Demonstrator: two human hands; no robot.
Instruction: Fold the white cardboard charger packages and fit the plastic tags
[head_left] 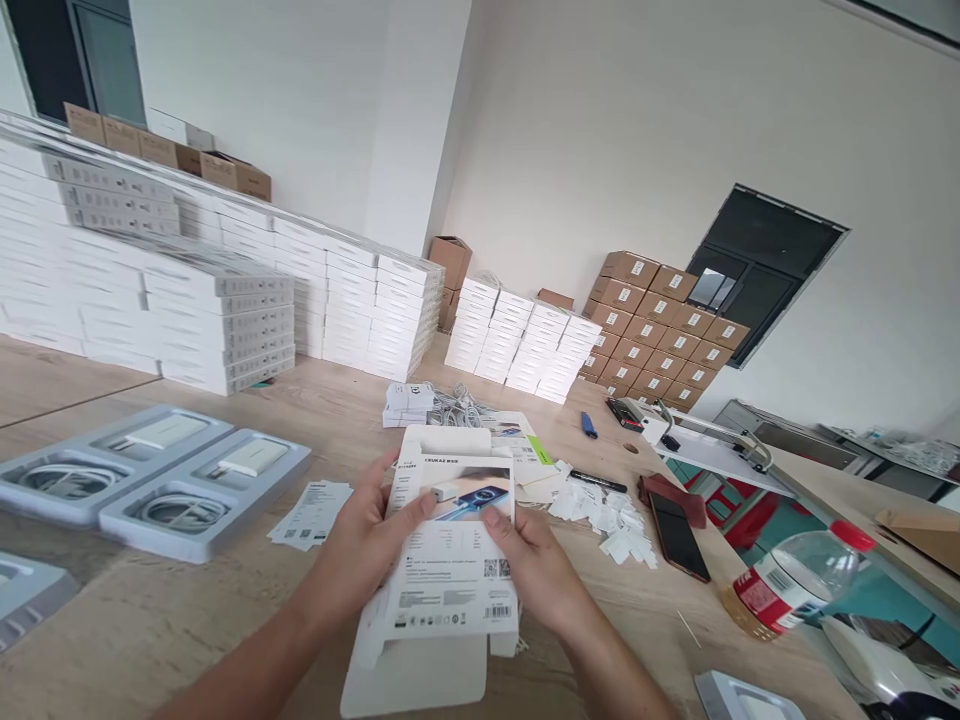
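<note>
Wooden table (135, 620) beneath; at the frame's lower centre, a flapped carton (454, 572), its long axis pointing away from the person, lies between left hand (358, 540) and right hand (541, 565), both closed on its side edges, thumbs on top.

Left hand (371, 530) and right hand (536, 560) grip a carton (450, 560) over a desk (202, 625), trays (161, 538) left of the carton, phone (679, 535) and bottle (799, 578) right, boxes (375, 305) beyond.

The bottle (799, 578) has a red cap, its label seemingly red and white.
</note>
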